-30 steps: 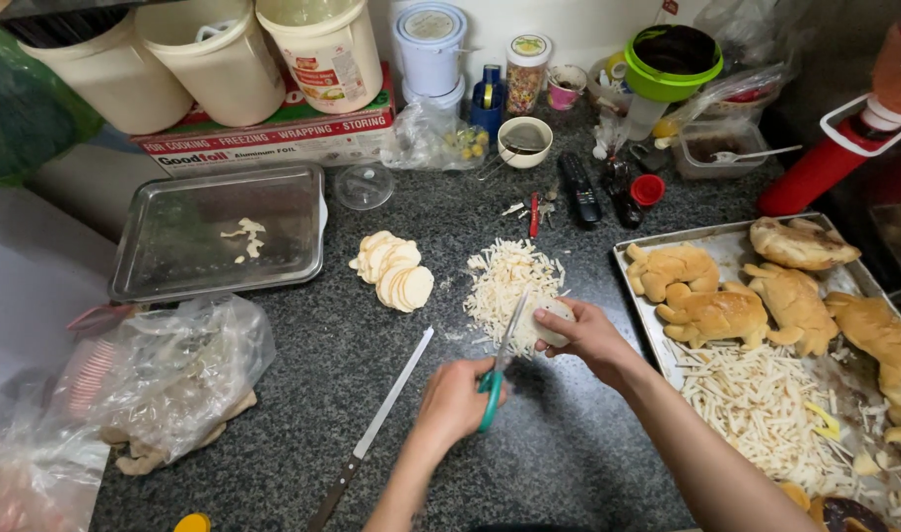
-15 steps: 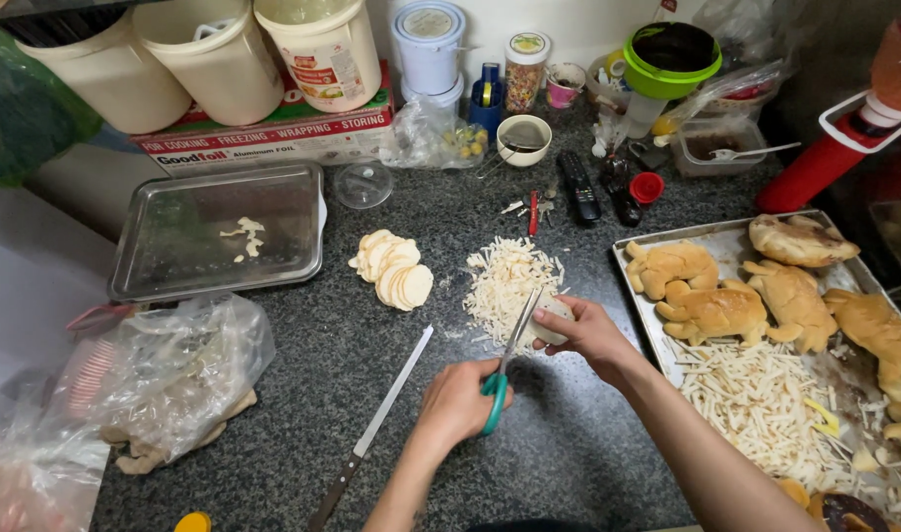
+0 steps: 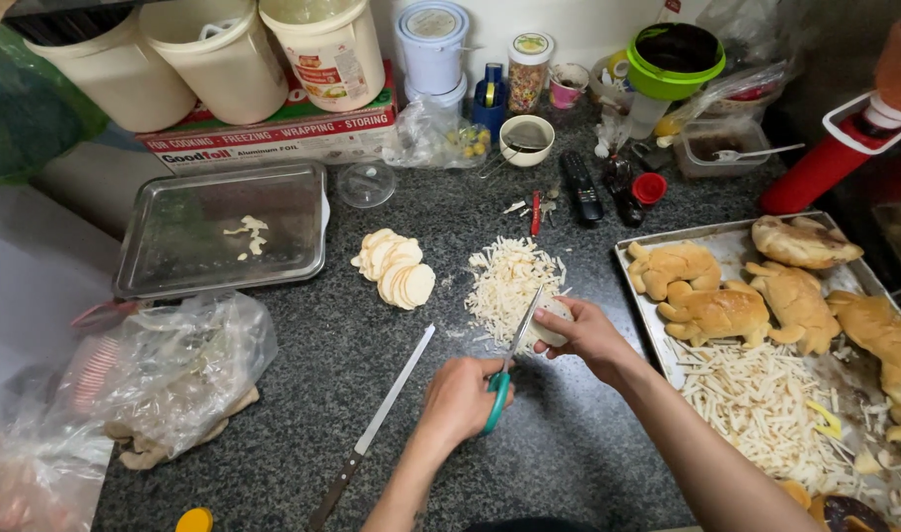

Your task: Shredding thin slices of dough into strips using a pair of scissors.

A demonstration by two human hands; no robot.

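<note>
My left hand (image 3: 462, 402) grips teal-handled scissors (image 3: 509, 360) whose blades point up and away over the dark speckled counter (image 3: 568, 453). My right hand (image 3: 588, 335) holds a round, pale dough wrapper (image 3: 549, 320) against the blades. Just beyond lies a pile of thin cut strips (image 3: 507, 281). To the left of it, a fanned stack of round wrappers (image 3: 396, 268) rests on the counter. A long knife (image 3: 376, 426) lies diagonally left of my left hand.
A baking tray (image 3: 639, 286) at right holds golden animal-shaped breads (image 3: 711, 310) and more strips (image 3: 766, 399). An almost bare metal tray (image 3: 224, 234) sits at left, a crumpled plastic bag (image 3: 165, 379) below it. Tubs, jars, a small bowl and a foil box line the back.
The scissors have shifted slightly between frames, the blades working at the wrapper in my right hand. Both hands stay in nearly the same place.
</note>
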